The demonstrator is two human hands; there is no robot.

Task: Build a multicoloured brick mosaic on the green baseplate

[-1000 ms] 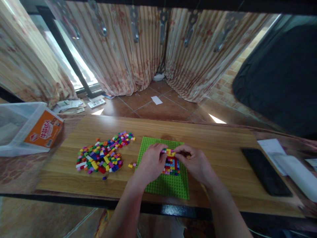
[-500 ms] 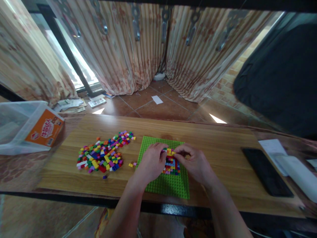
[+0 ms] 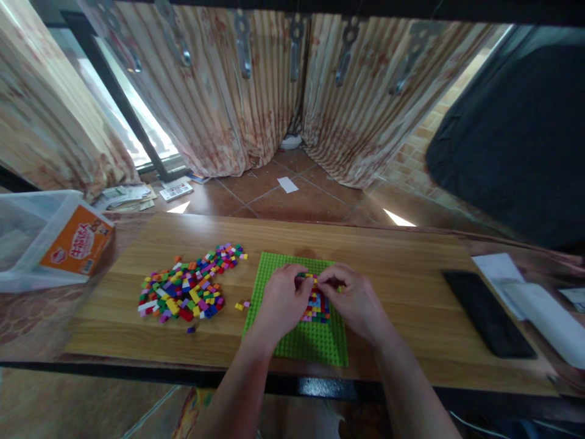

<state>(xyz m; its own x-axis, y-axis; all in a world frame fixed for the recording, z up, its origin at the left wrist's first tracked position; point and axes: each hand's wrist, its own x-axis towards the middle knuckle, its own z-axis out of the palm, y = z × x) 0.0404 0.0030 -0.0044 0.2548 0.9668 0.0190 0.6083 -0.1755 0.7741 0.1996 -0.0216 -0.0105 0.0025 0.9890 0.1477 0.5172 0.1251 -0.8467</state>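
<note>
— What is being worked on?
— A patch of small coloured bricks [image 3: 316,315] is fixed on a green baseplate [image 3: 311,349], which is laid flat on a wooden bench [image 3: 402,299]. The plate's upper part is covered by a left hand [image 3: 284,299] and a right hand [image 3: 351,297], brought close together from either side.

— How are the hands held?
— Both are curled, with thumbs and forefingers bent inward at the far edge of the patch, where a few yellow bricks are seen between them. Whether a brick is gripped by either hand cannot be told, as the fingertips are too small and partly hidden.

— And the rest of the patch?
— Red, blue, pink and other colours are shown between the hands and just nearer the body. Bare green studs are left visible nearer still.

— What is found to the left of the hands?
— A small yellow brick [image 3: 239,306] is placed just beside the plate. Farther left, a loose heap of mixed bricks [image 3: 183,294] is spread out, and beyond it a clear plastic bin [image 3: 50,282] with an orange label [image 3: 78,239] is seen.

— To the right?
— Well apart from the right hand, a flat black device [image 3: 488,314] is laid, with white paper [image 3: 493,273] beside it.
</note>
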